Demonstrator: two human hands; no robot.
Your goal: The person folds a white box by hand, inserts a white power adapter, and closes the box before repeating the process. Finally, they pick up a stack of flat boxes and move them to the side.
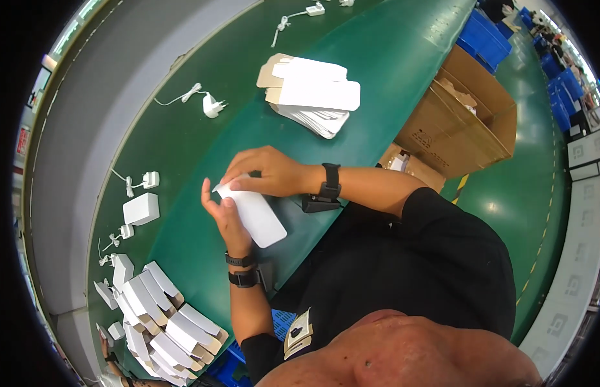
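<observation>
A white carton (pixel 261 222) with rounded corners is between my two hands, tilted above the green table. My left hand (pixel 224 219) is closed on its left edge, the thumb on the carton and the index finger sticking up. From the right, my right hand (pixel 267 171) grips the carton's far end, its thumb lying across the white face and the other fingers bent over the end. A small flap stands up there between the hands. The carton's underside is hidden. Beyond my right hand lies a stack of flat white cartons (pixel 319 90) with brown insides.
White plug adapters with coiled cables (pixel 213 106) lie along the table's far side. A closed white box (pixel 141 209) sits at left, and several opened cartons (pixel 177 329) crowd the lower left, near another person's arm (pixel 106 348). A large brown cardboard box (pixel 454 122) stands at right.
</observation>
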